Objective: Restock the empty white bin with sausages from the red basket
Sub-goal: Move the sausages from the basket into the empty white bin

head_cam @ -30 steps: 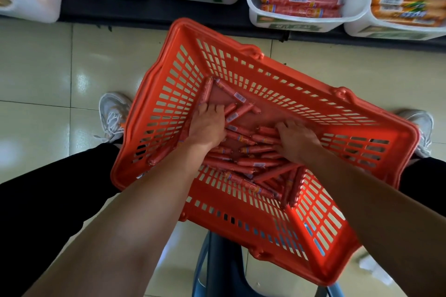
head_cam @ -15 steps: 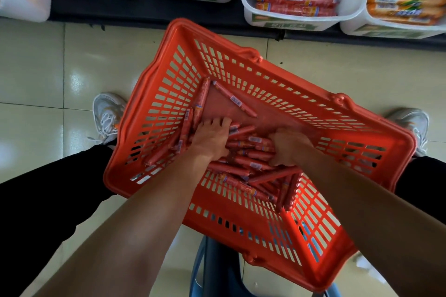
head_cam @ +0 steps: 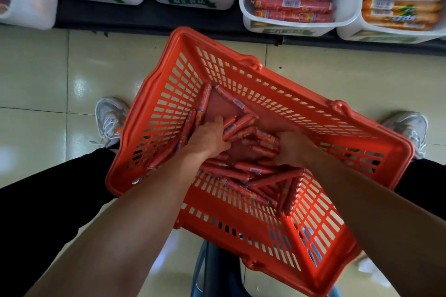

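Nearest the camera, both bare forearms reach forward and down into the red basket (head_cam: 357,125), which sits tilted on a blue-grey stool (head_cam: 217,272) between the person's knees, one corner pointing away toward the shelf. Loose sausages (head_cam: 243,171) lie on its floor in a jumble. Those by the near corner run crosswise or lean against the wall, a few line the left wall lengthwise, and a short fan points toward the far right from under the left grip (head_cam: 207,137). That grip lies knuckles-up with its fingers bent down into the pile. The right grip (head_cam: 294,149), just beside it and blurred, is buried in the same heap. Whether either has closed round a bundle cannot be told, as the fingers are hidden. Both grips are equally near the pile, with the basket's slatted walls rising close on every side, so any lift probably has to go straight up before it clears the far rim. Beyond that rim are bare floor tiles (head_cam: 337,75) and a shoe (head_cam: 108,118) at either side of the basket. Past them, a dark low shelf carries white bins (head_cam: 289,28), and those in view already hold packed sausages. An empty bin is not plainly seen; a pale one at the far left edge is cut off.
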The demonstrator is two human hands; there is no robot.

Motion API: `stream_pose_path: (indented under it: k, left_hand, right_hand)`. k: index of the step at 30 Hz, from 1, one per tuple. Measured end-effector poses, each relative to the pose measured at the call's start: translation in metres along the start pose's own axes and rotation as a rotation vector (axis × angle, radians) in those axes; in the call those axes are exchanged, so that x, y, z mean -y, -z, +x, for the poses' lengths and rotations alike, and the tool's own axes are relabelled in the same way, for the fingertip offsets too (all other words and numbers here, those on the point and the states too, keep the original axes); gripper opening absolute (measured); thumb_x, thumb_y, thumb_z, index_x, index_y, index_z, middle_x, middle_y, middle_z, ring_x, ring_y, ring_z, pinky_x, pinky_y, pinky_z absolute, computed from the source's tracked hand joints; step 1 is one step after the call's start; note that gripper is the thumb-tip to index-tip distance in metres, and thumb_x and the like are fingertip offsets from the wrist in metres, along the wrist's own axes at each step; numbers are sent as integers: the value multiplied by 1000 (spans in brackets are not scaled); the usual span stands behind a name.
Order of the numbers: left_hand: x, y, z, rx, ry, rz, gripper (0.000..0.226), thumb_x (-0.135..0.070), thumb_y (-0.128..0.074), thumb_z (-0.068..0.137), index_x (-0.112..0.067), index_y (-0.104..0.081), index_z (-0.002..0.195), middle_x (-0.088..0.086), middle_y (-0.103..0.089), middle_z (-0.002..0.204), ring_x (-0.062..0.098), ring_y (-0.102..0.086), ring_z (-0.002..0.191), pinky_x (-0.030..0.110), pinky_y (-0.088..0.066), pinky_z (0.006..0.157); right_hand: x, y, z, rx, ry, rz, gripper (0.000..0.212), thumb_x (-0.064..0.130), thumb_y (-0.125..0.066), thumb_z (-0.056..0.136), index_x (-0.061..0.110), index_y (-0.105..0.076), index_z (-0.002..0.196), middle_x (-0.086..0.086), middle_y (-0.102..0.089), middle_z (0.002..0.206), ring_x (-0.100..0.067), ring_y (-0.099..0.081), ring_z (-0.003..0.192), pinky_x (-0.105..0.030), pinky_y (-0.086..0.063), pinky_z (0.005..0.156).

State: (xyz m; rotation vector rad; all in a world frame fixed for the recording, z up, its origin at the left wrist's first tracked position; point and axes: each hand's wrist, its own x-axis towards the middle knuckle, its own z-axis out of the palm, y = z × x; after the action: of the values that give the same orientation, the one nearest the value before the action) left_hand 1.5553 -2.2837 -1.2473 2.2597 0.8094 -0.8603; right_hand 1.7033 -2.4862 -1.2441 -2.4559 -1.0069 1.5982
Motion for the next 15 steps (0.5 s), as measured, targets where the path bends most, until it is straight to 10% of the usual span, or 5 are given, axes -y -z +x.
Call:
stream_pose_path:
  k: [9,15]
  left_hand:
    - [4,26,-30,-93,92,-458,60,-33,-80,71,-24,-50,123,-4,-65,104,17,-65,95,29,-47,82]
    - [-3,52,-76,-120,55,-524,39,-27,-82,75,-25,-59,107,-10,-67,96,6,-63,79,11,-45,69]
  right_hand:
    - [14,11,-24,-134,-29,579,71,15,-95,61,30,-56,118,17,-64,106,3,-60,97,-4,-41,83]
    - [31,21,-64,-117,-48,587,51,43,-91,49,28,-72,94,8,-75,93,-10,-70,90,-31,-55,90]
